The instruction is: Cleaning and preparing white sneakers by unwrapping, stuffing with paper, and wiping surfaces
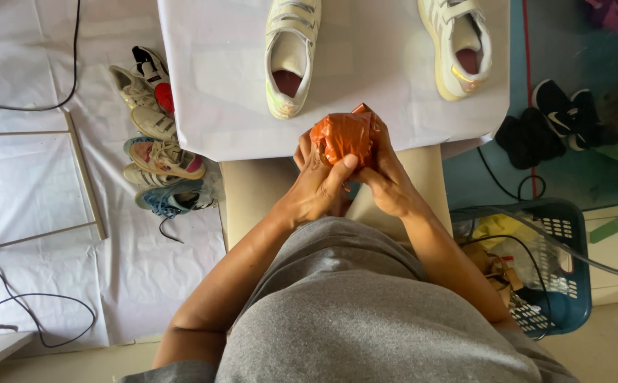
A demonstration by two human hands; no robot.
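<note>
As I look down from the head camera, my left hand (316,186) and right hand (388,181) wrap their fingers tight around a crumpled orange-brown paper ball (344,136), held at the near edge of the white-covered tabletop (217,85). Two white sneakers (291,53) rest at twelve o'clock, a blue plastic basket (560,276) at four.

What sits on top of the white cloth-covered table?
Two pale strap-fastened sneakers rest on the white table cloth, openings facing up. Their insides are shadowed, and the cloth covers the tabletop itself.
</note>
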